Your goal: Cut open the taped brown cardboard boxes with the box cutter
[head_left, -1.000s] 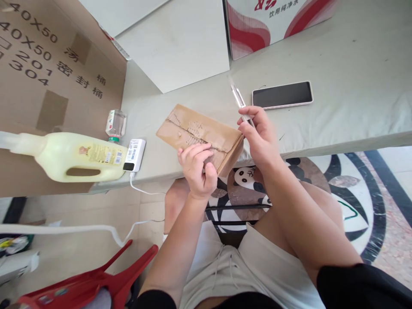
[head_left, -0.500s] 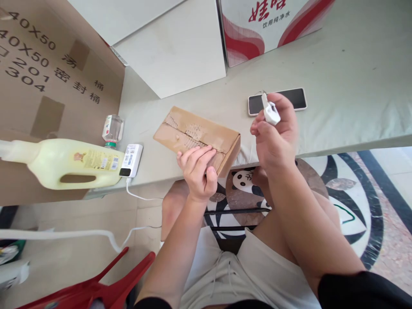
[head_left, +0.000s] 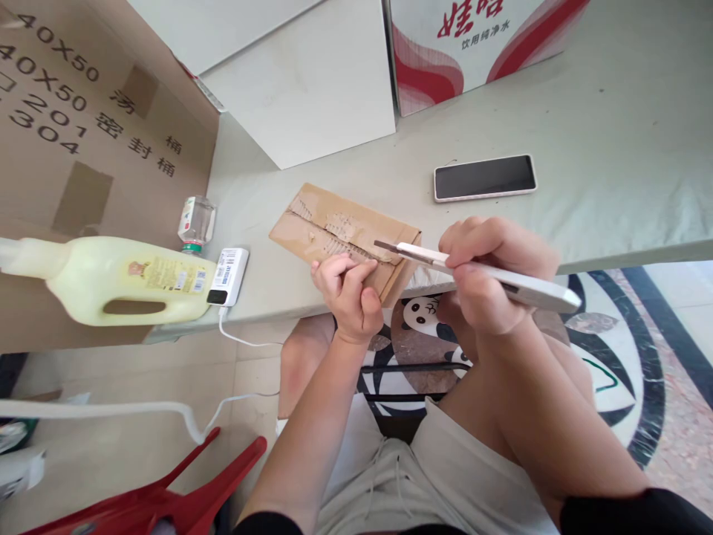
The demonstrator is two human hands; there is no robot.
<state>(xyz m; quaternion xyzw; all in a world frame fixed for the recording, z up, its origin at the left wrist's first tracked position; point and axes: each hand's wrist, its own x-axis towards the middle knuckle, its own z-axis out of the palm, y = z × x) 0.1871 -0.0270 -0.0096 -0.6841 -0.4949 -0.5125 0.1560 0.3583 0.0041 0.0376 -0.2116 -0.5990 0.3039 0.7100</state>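
Observation:
A small brown cardboard box (head_left: 334, 227) lies at the table's near edge, its taped top marked by a seam and rows of small punctures. My left hand (head_left: 352, 293) grips the near side of this box, fingers on top and thumb at the edge. In my right hand (head_left: 493, 267) is a white utility knife (head_left: 518, 286), held closed in the fingers. Its blade is out and points left, over the right end of the box; whether the tip touches the cardboard I cannot tell.
A phone (head_left: 484, 178) lies beyond my right hand. To the left are a yellow detergent bottle (head_left: 134, 279), a clear bottle (head_left: 196, 223) and a white corded device (head_left: 227, 276). Large cartons (head_left: 306, 82) stand behind. A red chair (head_left: 167, 490) is at lower left.
My right hand has come down towards me and turned the knife, so its blade now points left over the box. My left hand stays on the box.

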